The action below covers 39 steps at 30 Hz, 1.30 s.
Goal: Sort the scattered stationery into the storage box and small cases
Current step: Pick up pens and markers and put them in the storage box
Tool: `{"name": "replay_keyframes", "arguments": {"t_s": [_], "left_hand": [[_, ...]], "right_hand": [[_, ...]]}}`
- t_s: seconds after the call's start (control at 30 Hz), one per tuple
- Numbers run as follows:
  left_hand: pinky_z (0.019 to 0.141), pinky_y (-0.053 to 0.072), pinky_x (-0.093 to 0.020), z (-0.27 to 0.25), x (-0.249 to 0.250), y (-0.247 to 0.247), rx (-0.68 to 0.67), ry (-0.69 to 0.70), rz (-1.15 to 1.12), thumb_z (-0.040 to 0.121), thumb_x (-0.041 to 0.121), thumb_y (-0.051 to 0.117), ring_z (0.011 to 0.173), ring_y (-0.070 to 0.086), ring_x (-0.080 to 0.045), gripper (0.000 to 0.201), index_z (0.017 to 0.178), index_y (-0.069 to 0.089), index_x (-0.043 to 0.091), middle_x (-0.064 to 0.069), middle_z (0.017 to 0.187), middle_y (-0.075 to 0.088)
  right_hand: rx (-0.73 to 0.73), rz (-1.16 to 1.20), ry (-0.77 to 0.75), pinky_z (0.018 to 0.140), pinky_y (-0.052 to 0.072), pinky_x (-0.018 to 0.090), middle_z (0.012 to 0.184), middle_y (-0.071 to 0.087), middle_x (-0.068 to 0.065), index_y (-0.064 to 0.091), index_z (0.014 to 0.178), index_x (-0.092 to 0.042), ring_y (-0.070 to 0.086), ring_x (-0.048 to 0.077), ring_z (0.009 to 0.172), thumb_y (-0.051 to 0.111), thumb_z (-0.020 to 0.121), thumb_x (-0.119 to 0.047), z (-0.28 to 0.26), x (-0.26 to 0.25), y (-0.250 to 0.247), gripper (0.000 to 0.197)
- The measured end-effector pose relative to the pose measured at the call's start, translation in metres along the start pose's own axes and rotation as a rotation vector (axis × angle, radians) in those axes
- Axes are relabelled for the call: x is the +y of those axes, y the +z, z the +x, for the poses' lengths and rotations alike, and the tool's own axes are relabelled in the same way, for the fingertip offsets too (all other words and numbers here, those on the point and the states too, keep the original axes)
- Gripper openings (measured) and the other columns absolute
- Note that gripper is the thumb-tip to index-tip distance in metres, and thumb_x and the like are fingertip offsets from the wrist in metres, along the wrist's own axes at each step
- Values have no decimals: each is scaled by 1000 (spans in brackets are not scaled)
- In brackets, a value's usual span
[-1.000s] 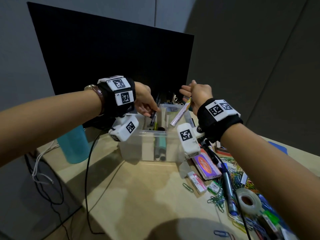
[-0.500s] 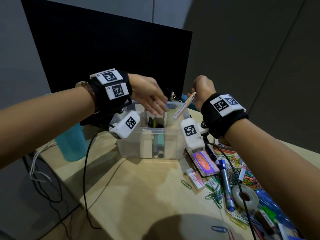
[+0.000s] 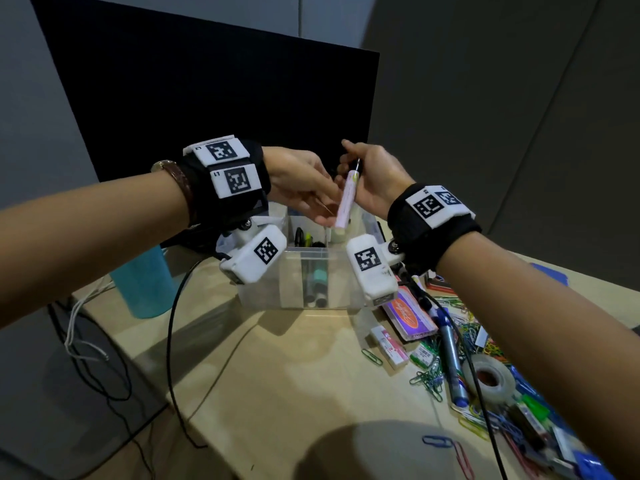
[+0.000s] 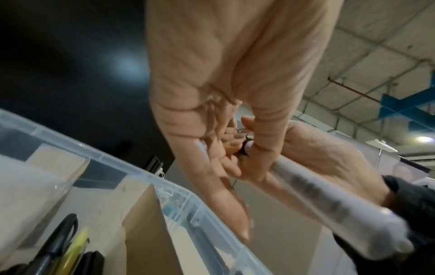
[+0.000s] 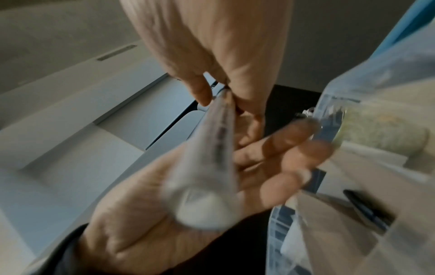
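A pale pink marker point(image 3: 347, 199) with a dark tip hangs almost upright over the clear storage box point(image 3: 341, 285). My right hand point(image 3: 370, 174) pinches it at its upper dark end point(image 5: 226, 93). Beside the marker's lower half my left hand point(image 3: 304, 188) is spread with straight fingers point(image 4: 235, 204), palm toward the barrel point(image 4: 317, 189); contact is unclear. The box has card dividers point(image 4: 146, 223), and pens point(image 3: 313, 282) stand in its middle compartment.
A black monitor point(image 3: 207, 109) stands behind the box and a teal bottle point(image 3: 145, 289) to its left. On the desk's right side lie a tape roll point(image 3: 491, 379), a blue marker point(image 3: 452, 362), coloured paper clips point(image 3: 429, 375) and a purple packet point(image 3: 410, 313). A black cable point(image 3: 169, 323) crosses the desk.
The two hands have come together above the box. The marker swung from a slant to nearly upright, and my left hand moved right, up to its barrel.
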<state>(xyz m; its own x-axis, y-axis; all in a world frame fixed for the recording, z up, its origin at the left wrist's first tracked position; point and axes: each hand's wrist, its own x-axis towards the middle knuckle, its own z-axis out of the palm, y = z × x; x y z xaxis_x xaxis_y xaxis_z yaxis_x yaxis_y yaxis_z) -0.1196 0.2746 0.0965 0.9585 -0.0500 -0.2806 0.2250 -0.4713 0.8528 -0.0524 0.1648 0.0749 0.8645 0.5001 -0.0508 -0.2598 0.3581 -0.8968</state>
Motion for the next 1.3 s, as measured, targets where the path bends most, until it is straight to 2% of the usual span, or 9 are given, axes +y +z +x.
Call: {"name": "replay_keyframes", "arguments": {"t_s": [0.17, 0.33, 0.43, 0.57, 0.73, 0.87, 0.97, 1.1, 1.3], "left_hand": [[62, 60, -28, -2, -1, 2, -22, -95, -83, 103, 4, 33, 76, 73, -22, 28, 102, 60, -5, -20, 90, 72], [65, 60, -28, -6, 3, -9, 47, -27, -38, 98, 9, 49, 70, 70, -16, 19, 110, 59, -1, -13, 86, 68], [65, 62, -35, -1, 1, -12, 164, -9, 146, 96, 1, 53, 74, 73, -26, 46, 139, 38, 4, -23, 102, 67], [56, 60, -34, 6, -12, -9, 184, -136, 307, 95, -7, 50, 58, 70, -24, 52, 140, 33, 15, -26, 94, 60], [53, 59, -26, 15, -26, -4, 121, -275, 479, 97, 2, 53, 73, 71, -22, 35, 131, 51, -4, -20, 97, 66], [78, 59, -39, 18, -25, 6, -41, -356, 442, 101, 3, 44, 108, 63, -37, 32, 132, 49, -2, -23, 113, 63], [98, 49, -50, 24, -28, 14, -82, -410, 497, 101, 2, 42, 117, 58, -38, 34, 134, 47, 5, -22, 125, 58], [104, 45, -48, 30, -35, 25, -155, -427, 727, 97, 5, 49, 124, 53, -33, 44, 140, 44, 12, -14, 138, 51], [94, 52, -38, 28, -35, 25, -184, -381, 664, 96, 6, 51, 116, 57, -25, 41, 136, 48, 14, -6, 132, 56]], "right_hand": [[24, 14, -105, 40, 36, 17, 43, 46, -8, 49, 75, -14, 44, 3, 35, 42, 104, -20, -2, 0, 4, 31], [-7, -142, -69, 63, 42, 26, 84, 46, -3, 57, 112, -19, 47, 10, 71, 39, 103, -40, 9, -3, -12, 29], [-26, -841, -96, 93, 42, 36, 130, 49, 9, 41, 142, -18, 51, 25, 117, 36, 104, -40, 14, 5, -22, 45], [-97, -1915, -89, 115, 10, 57, 161, 10, 9, 28, 152, -24, 7, 27, 148, 44, 99, -30, 18, 33, -56, 55], [-184, -1888, 5, 115, 3, 62, 163, -10, 3, 15, 155, -22, -7, 23, 150, 40, 100, -23, 10, 33, -63, 61], [-175, -1834, -1, 116, 5, 62, 163, -10, 2, 14, 155, -21, -4, 23, 150, 40, 99, -18, 9, 35, -63, 62], [-166, -1795, -14, 116, 7, 62, 163, -9, 2, 13, 155, -22, -1, 24, 150, 40, 100, -18, 11, 37, -64, 62], [-166, -1713, -40, 118, 9, 59, 164, -9, 2, 11, 155, -19, 4, 25, 150, 37, 103, -21, 13, 40, -68, 59], [-202, -1378, -52, 117, 7, 28, 163, 4, 7, 6, 155, -7, 6, 19, 150, 27, 107, -29, 6, 30, -79, 57]]}}
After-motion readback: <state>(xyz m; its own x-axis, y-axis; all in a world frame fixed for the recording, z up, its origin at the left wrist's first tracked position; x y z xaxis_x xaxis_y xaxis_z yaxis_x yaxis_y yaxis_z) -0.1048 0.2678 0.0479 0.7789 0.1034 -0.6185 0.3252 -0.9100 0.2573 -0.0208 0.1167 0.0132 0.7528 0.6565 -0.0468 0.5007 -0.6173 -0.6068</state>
